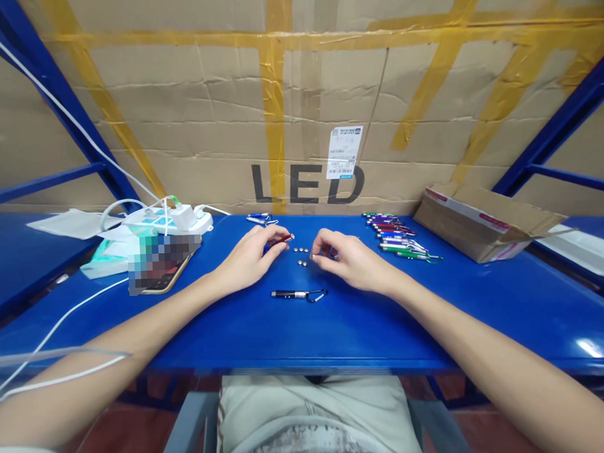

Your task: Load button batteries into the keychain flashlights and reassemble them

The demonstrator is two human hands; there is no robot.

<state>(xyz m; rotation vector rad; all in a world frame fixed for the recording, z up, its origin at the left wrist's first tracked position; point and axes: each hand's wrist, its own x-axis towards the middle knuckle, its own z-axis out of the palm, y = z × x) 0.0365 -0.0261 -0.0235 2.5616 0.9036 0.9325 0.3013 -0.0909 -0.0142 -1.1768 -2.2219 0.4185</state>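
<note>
My left hand (250, 255) is closed around a red penlight tube (284, 239), most of it hidden by the fingers. A small silvery round piece (292, 236) shows at the tube's right end. Several button cells (302, 250) lie on the blue table between my hands. Just right of them, the thumb and forefinger of my right hand (346, 258) pinch a tiny silvery piece, which looks like another button cell (312, 256). Something dark shows under its curled fingers, too hidden to name. Nearer to me lies a black penlight (289, 294) with a carabiner clip.
Coloured penlights with clips (395, 236) lie in a row on the right, beside an open cardboard box (474, 222). Two more penlights (261, 219) lie behind my left hand. A phone (168, 266), a power strip (181, 220) and white cables occupy the left. Cardboard (201, 111) stands behind.
</note>
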